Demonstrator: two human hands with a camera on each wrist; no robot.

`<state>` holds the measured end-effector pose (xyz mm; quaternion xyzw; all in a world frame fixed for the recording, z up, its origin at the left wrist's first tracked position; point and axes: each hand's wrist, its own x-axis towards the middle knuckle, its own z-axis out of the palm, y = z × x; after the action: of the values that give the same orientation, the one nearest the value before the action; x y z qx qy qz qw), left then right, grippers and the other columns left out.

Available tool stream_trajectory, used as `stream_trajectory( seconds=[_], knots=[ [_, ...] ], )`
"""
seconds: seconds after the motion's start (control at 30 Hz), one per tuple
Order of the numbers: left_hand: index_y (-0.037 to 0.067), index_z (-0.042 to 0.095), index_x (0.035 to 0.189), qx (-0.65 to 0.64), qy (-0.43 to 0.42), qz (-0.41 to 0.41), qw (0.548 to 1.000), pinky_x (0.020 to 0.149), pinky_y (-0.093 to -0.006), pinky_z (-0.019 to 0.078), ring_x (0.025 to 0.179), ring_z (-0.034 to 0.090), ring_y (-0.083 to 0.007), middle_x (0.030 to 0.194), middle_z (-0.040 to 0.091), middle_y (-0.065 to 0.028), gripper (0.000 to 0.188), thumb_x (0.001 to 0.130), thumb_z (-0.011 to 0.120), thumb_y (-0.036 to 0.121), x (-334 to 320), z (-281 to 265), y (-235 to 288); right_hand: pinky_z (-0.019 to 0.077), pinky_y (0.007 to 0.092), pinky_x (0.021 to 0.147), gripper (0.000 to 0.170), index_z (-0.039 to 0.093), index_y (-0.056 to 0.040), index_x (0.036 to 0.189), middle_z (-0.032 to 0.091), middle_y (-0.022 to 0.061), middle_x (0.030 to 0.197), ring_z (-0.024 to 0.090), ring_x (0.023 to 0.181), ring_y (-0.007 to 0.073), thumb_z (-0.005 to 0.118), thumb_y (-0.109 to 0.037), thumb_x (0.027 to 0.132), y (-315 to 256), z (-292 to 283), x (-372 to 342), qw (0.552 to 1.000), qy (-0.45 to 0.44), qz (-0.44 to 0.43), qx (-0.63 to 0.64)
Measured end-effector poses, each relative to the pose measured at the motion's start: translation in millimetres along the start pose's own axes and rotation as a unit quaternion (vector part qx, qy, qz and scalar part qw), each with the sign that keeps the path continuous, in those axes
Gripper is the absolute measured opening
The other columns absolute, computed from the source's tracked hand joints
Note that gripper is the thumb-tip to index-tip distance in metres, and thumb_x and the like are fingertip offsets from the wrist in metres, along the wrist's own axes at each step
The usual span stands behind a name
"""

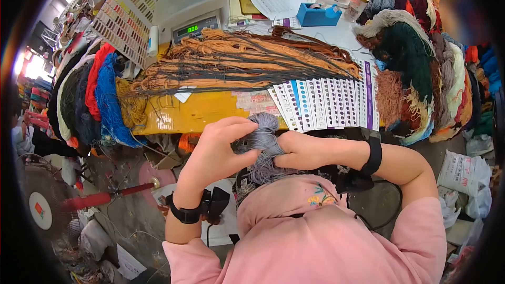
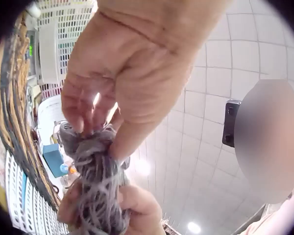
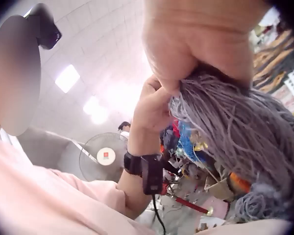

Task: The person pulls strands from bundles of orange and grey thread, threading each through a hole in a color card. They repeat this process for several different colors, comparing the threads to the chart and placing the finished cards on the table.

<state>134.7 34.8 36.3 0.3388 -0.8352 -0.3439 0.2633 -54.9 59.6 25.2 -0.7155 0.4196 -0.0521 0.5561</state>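
A hank of grey yarn (image 1: pixel 265 139) is held up between both hands, in front of the person's chest at the table's near edge. My left hand (image 1: pixel 215 144) pinches its upper part between thumb and fingers, as the left wrist view shows with the yarn (image 2: pixel 100 181) bunched under the fingertips. My right hand (image 1: pixel 305 150) grips the same hank from the other side, its fingers curled round it. From the right wrist view, loose grey strands (image 3: pixel 230 122) fan out and hang below the right hand (image 3: pixel 196 44).
Orange, black and brown yarn (image 1: pixel 236 58) lies across the yellow table (image 1: pixel 184 113), with colour sample cards (image 1: pixel 326 105) in front. Behind stand a scale (image 1: pixel 194 29), a plastic bin (image 1: pixel 194 0) and a blue tape dispenser (image 1: pixel 318 16). Coloured hanks (image 1: pixel 108 94) hang at both ends; a fan (image 1: pixel 44 208) is at left.
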Motion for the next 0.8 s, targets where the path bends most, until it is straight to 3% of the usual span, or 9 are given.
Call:
stream_trajectory(
  seconds=[0.07, 0.17, 0.27, 0.37, 0.57, 0.63, 0.67, 0.7, 0.8],
  knots=[
    [-0.005, 0.058, 0.083, 0.068, -0.020, 0.003, 0.997, 0.065, -0.0261, 0.0449, 0.073, 0.056, -0.0126, 0.079, 0.059, -0.0094, 0.025, 0.059, 0.059, 0.002, 2, -2, 6, 0.0402, 0.0376, 0.054, 0.022, 0.052, 0.0059, 0.068, 0.051, 0.0195, 0.058, 0.051, 0.055, 0.0288, 0.046, -0.015, 0.070, 5, 5, 3, 0.998, 0.013, -0.055, -0.038],
    [-0.004, 0.058, 0.080, -0.107, -0.030, -0.120, 0.987, 0.063, -0.0264, 0.0437, 0.070, 0.056, -0.0191, 0.079, 0.059, -0.0134, 0.021, 0.062, 0.056, 0.006, 3, -2, -11, 0.0397, 0.0376, 0.056, 0.018, 0.051, 0.0046, 0.071, 0.051, 0.0186, 0.058, 0.050, 0.056, 0.0284, 0.045, -0.013, 0.070, 16, 9, 10, 0.993, 0.024, -0.114, -0.009],
    [-0.004, 0.058, 0.079, -0.269, 0.069, -0.101, 0.955, 0.063, -0.0251, 0.0424, 0.073, 0.056, -0.0165, 0.081, 0.060, -0.0093, 0.016, 0.067, 0.052, 0.004, 0, 4, -36, 0.0389, 0.0373, 0.056, 0.017, 0.050, 0.0045, 0.074, 0.050, 0.0181, 0.059, 0.048, 0.056, 0.0280, 0.043, -0.011, 0.069, 14, 4, 9, 0.992, 0.034, -0.118, 0.036],
    [-0.003, 0.057, 0.085, -0.470, 0.097, -0.194, 0.856, 0.065, -0.0247, 0.0429, 0.077, 0.055, -0.0149, 0.084, 0.059, -0.0068, 0.017, 0.073, 0.046, 0.003, -11, 9, -54, 0.0383, 0.0360, 0.056, 0.017, 0.049, 0.0048, 0.077, 0.049, 0.0185, 0.060, 0.046, 0.056, 0.0280, 0.042, -0.009, 0.068, 12, 0, 9, 0.992, 0.045, -0.110, 0.040],
    [0.000, 0.052, 0.094, -0.610, 0.242, -0.165, 0.736, 0.070, -0.0302, 0.0461, 0.080, 0.056, -0.0173, 0.086, 0.058, -0.0067, 0.021, 0.079, 0.043, 0.012, -23, -3, -56, 0.0378, 0.0373, 0.072, 0.024, 0.051, 0.0024, 0.087, 0.053, 0.0206, 0.082, 0.050, 0.078, 0.0305, 0.042, -0.009, 0.068, 17, 3, 21, 0.977, 0.082, -0.180, -0.076],
    [0.005, 0.052, 0.084, -0.620, 0.407, -0.230, 0.630, 0.070, -0.0320, 0.0464, 0.081, 0.055, -0.0193, 0.081, 0.057, -0.0072, 0.020, 0.083, 0.039, 0.020, -33, -38, -80, 0.0346, 0.0385, 0.083, 0.031, 0.052, 0.0011, 0.095, 0.052, 0.0203, 0.097, 0.048, 0.092, 0.0305, 0.043, -0.010, 0.068, 20, 10, 15, 0.950, 0.108, -0.244, -0.164],
    [0.004, 0.053, 0.085, -0.646, 0.358, -0.155, 0.656, 0.071, -0.0307, 0.0452, 0.081, 0.054, -0.0190, 0.082, 0.056, -0.0068, 0.018, 0.082, 0.041, 0.017, -53, -54, -97, 0.0254, 0.0397, 0.093, 0.041, 0.046, 0.0009, 0.107, 0.044, 0.0199, 0.113, 0.039, 0.107, 0.0300, 0.044, -0.011, 0.068, 18, 6, 11, 0.969, -0.008, -0.205, -0.136],
    [0.003, 0.054, 0.086, -0.667, 0.306, -0.074, 0.676, 0.073, -0.0294, 0.0440, 0.081, 0.054, -0.0187, 0.083, 0.056, -0.0065, 0.016, 0.081, 0.043, 0.014, -66, -64, -110, 0.0280, 0.0425, 0.091, 0.047, 0.040, 0.0032, 0.113, 0.041, 0.0229, 0.114, 0.039, 0.108, 0.0320, 0.047, -0.014, 0.069, 23, 11, 4, 0.961, 0.026, -0.191, -0.201],
    [0.001, 0.056, 0.087, -0.333, 0.268, -0.226, 0.875, 0.074, -0.0283, 0.0416, 0.081, 0.053, -0.0191, 0.084, 0.053, -0.0044, 0.013, 0.078, 0.046, 0.005, -51, -64, -49, 0.0267, 0.0342, 0.095, 0.063, 0.033, 0.0015, 0.120, 0.037, 0.0219, 0.119, 0.035, 0.112, 0.0317, 0.061, -0.020, 0.068, 36, 0, 19, 0.984, 0.060, -0.098, -0.138]
  ],
)
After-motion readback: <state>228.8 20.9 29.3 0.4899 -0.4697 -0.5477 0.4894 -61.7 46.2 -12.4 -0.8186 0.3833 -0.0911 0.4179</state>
